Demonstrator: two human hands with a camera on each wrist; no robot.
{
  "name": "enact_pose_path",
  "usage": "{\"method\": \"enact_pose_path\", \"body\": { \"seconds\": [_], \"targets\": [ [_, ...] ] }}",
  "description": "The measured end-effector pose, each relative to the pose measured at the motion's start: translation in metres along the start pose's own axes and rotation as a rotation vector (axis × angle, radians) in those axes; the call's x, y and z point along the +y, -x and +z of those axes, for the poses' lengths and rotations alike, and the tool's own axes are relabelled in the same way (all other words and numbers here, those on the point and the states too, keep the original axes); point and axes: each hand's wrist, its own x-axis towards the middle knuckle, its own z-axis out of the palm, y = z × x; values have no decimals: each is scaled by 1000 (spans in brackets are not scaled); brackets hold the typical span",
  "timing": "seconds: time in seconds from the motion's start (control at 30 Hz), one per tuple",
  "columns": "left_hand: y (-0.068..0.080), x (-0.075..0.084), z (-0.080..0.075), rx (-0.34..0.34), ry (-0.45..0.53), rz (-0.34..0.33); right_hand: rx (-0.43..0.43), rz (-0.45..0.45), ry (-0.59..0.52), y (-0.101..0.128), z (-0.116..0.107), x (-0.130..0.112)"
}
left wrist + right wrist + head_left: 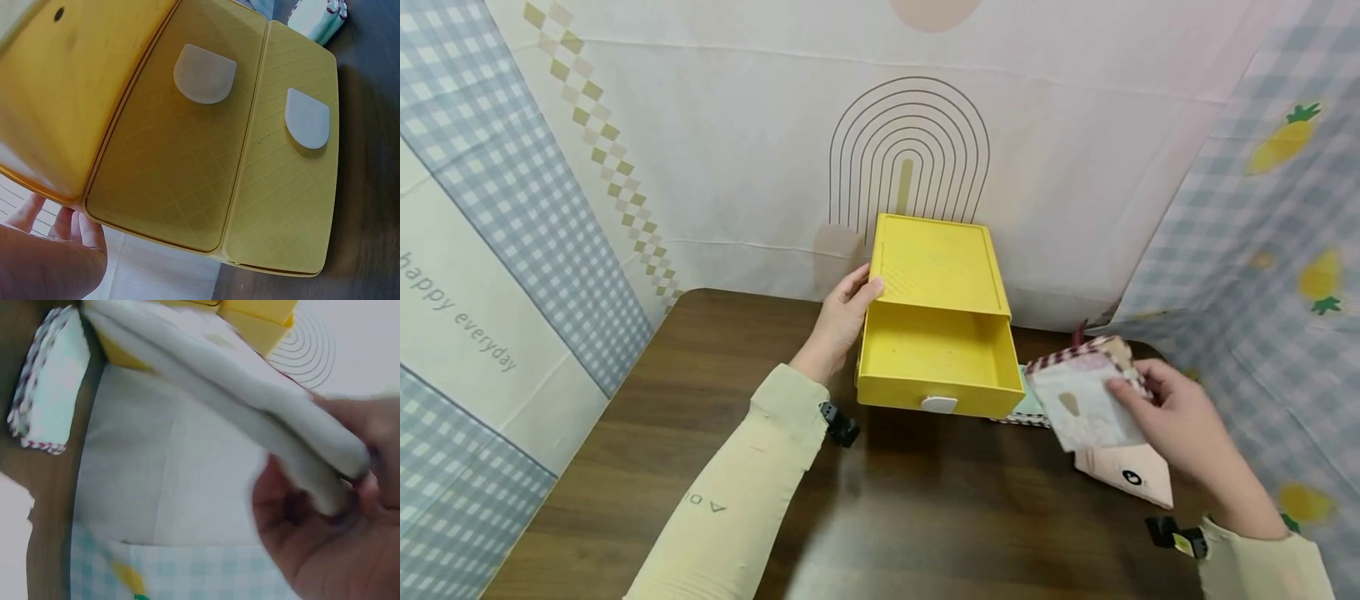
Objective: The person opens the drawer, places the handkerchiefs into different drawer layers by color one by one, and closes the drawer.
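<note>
A yellow drawer cabinet (938,258) stands at the back of the table, its top drawer (880,390) pulled out with nothing visible inside. My left hand (835,329) steadies the cabinet's left side, thumb by the top edge. In the left wrist view its fingers (92,232) touch the side wall, beside two closed drawer fronts (169,156) with white knobs. Right of the drawer, my right hand (1187,425) pinches a folded white cloth piece (1075,408) with maroon checked trim. Two thick, soft layers show in the right wrist view, blurred.
Below the held cloth lies a pink fabric piece (1123,473) with a black round mark. A mint fabric piece (57,387) with checked trim lies beside the cabinet. Hanging printed cloth (737,150) closes off the back and sides of the brown wooden table (700,400).
</note>
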Motion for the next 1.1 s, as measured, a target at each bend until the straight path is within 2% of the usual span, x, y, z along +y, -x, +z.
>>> {"method": "enact_pose_path", "body": {
  "seconds": [0.13, 0.23, 0.37, 0.43, 0.5, 0.6, 0.7, 0.93, 1.1],
  "targets": [
    [-1, 0, 0, 0, -10, 2, 290, 94, -252, -7, -2, -13],
    [-2, 0, -2, -4, -17, 2, 441, 132, -576, -15, 1, -29],
    [-3, 0, -3, -5, -19, -5, 516, 76, -938, -26, 6, -54],
    [-3, -1, -4, -6, -16, -7, 512, 37, -1030, -31, 10, -67],
    [-3, -1, -4, -10, -12, -5, 499, 1, -1073, -35, 15, -80],
    [-2, -3, -4, -15, -2, 8, 450, -9, -1082, -41, 27, -96],
    [-2, -4, -4, -15, 1, 20, 385, -3, -1014, -46, 42, -109],
    [-1, -3, -2, -12, -9, 6, 287, 9, -713, -53, 77, -125],
    [-2, -2, -3, -5, -4, 11, 188, -29, -534, -55, 89, -137]
  ]
}}
